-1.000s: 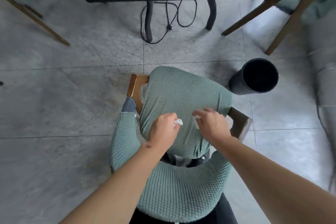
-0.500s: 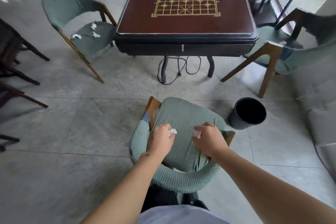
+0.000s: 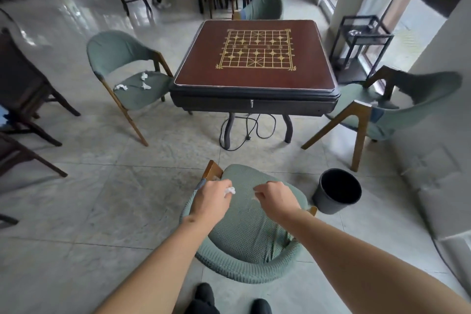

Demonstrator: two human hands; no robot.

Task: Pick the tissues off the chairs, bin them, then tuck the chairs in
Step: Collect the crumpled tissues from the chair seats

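Near, low centre: green-covered chair [image 3: 251, 237] with rounded back toward the camera, seat facing the far table. Above its seat, left hand [image 3: 212, 200] with fingers curled, pinching a crumpled white tissue [image 3: 230, 190] at the fingertips. Just to the right, right hand [image 3: 276, 199] with fingers curled in; a faint pale scrap near its fingertips, too blurred to tell whether held, so grip there not readable.

Right of the near chair, close beside its seat corner: black round bin [image 3: 337, 191] standing upright on the tiled floor [image 3: 102, 199], mouth open upward; interior dark, contents not discernible.

Far left: second green chair [image 3: 122, 58] angled beside the table, pulled out, with three crumpled white tissues [image 3: 132, 83] lying on its seat, apart from one another. Far right: third green chair [image 3: 397, 107], wooden legs splayed, seat largely hidden by its own back and arm. Beyond the table: fourth green chair [image 3: 265, 6], only its back showing, tucked against the far edge.

Centre far: square table [image 3: 254, 84] with dark red top bearing a gold game grid, dark skirt below, black cable [image 3: 257, 130] looped on the floor between its legs. Far right by the window: small black-framed stand [image 3: 362, 38]. Left edge: dark wooden chairs [image 3: 23, 99].
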